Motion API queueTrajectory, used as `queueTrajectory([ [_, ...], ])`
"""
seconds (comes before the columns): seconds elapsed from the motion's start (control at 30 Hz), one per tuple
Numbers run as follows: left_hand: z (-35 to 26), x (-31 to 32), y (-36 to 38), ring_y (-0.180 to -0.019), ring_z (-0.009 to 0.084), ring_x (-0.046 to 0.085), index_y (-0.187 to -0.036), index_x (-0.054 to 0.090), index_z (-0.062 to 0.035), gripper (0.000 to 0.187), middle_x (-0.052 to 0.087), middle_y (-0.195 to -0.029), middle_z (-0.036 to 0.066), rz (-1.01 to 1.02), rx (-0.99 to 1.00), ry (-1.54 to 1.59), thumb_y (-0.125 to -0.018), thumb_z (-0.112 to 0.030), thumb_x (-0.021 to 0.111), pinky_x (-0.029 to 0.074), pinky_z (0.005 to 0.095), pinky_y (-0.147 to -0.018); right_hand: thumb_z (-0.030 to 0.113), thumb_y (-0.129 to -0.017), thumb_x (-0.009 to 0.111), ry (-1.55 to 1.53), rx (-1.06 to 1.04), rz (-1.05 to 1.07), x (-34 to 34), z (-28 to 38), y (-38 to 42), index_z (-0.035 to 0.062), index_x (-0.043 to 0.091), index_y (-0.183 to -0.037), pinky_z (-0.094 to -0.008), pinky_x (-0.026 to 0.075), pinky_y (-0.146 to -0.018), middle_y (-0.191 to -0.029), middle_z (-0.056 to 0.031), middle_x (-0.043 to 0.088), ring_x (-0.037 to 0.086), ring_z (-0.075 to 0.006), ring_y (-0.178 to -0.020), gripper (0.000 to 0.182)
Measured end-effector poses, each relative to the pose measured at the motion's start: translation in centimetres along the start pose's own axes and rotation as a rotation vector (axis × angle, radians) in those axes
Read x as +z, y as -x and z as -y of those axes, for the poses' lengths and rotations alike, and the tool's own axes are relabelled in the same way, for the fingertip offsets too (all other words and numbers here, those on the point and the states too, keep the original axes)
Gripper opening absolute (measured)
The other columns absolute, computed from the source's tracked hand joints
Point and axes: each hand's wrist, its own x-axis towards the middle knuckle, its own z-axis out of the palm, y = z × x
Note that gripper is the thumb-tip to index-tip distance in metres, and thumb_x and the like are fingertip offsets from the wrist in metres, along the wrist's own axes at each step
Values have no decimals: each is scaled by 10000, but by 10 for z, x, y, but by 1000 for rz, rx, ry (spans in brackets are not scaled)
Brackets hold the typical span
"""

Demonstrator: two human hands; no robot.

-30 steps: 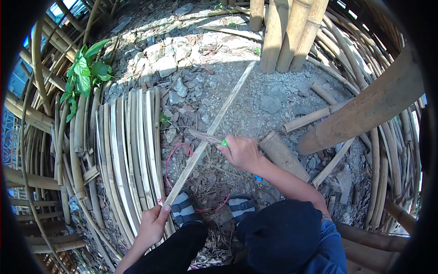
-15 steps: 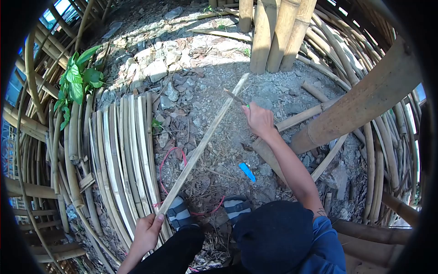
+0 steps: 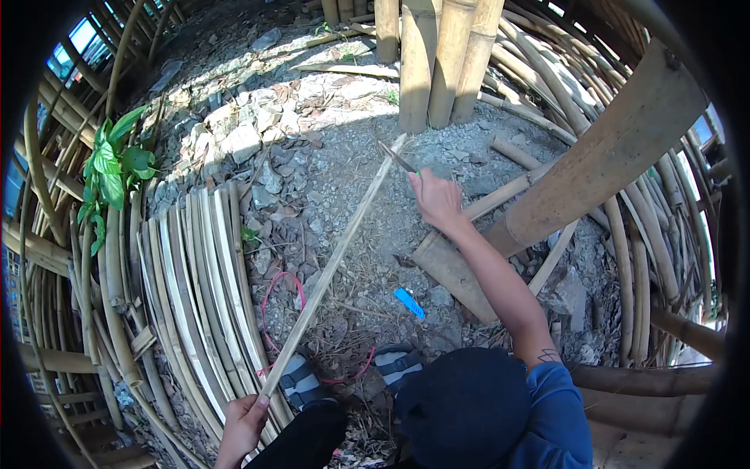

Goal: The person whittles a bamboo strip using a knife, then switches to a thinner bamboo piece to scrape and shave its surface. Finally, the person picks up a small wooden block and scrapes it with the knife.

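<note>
A long, pale bamboo strip (image 3: 336, 258) slants from lower left to upper middle over the ground. My left hand (image 3: 244, 426) is closed on its near end, thumb along the top. In my right hand (image 3: 437, 205) is a knife (image 3: 400, 160), its handle mostly hidden in my fist. The blade crosses the strip close to its far end. Left of the strip, several split bamboo slats (image 3: 205, 281) lie side by side, with a pink string (image 3: 267, 320) on the ground at their right edge.
A blue plastic piece (image 3: 408, 303) lies on the dirt ahead of my feet. Thick bamboo poles (image 3: 449, 70) stand at the back, and a large pole (image 3: 609, 156) leans in from the right. A short bamboo piece (image 3: 457, 277) lies beneath my right forearm. Green leaves (image 3: 109, 160) grow at left.
The knife has shifted along the strip toward its far end. My left hand keeps its hold on the near end. The whole view has turned slightly, moving the surroundings left.
</note>
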Motion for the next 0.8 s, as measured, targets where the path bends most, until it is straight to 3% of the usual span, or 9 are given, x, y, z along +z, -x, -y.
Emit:
queueTrajectory([
  [0.07,1,0,2,-446,62,355,-670,515,-29,458,428,-534,-37,9,-12,21,-1027,-313,555,254,274,-418,413,-1011,505,-24,-11,-2,-2,20,21,59,544,-833,-494,486,-500,-638,-176,624,633,-394,-561,398],
  [0.17,-2,-3,9,-440,62,349,-670,515,-32,456,409,-529,-43,1,2,-15,-1030,-310,544,247,275,-417,458,-1014,481,-190,-408,18,-12,34,36,64,564,-838,-489,483,-491,-640,-177,649,643,-375,-560,439],
  [0.2,-3,-4,10,-440,62,349,-670,515,-32,456,409,-529,-43,-2,1,-21,-1030,-310,544,247,275,-417,458,-1014,481,-195,-405,16,-9,19,24,64,564,-838,-489,483,-491,-640,-177,649,643,-375,-560,439],
  [0.27,-5,-3,13,-412,62,322,-687,499,-52,442,384,-524,-42,34,-59,-7,-1026,-334,526,208,273,-393,459,-1013,487,44,-11,51,1,-21,-5,68,564,-839,-477,479,-479,-639,-173,648,643,-365,-555,435],
  [0.43,6,-3,-4,-462,56,364,-680,529,-35,405,431,-543,-41,-33,3,25,-1010,-266,574,254,269,-430,457,-1027,448,-79,133,71,0,3,8,39,572,-861,-562,484,-601,-678,-231,649,641,-466,-640,467],
  [0.53,5,0,-3,-477,55,391,-686,541,-28,390,460,-549,-30,-91,37,-67,-999,-254,593,276,273,-438,465,-1025,449,-95,237,206,4,8,25,27,570,-866,-555,484,-609,-697,-241,652,647,-459,-661,482],
  [0.8,12,3,-8,-476,69,361,-643,541,-14,451,432,-504,-23,-91,27,-154,-975,-302,638,282,308,-438,428,-1009,512,-260,15,310,-8,47,64,9,539,-891,-564,475,-612,-719,-241,643,638,-458,-665,436],
])
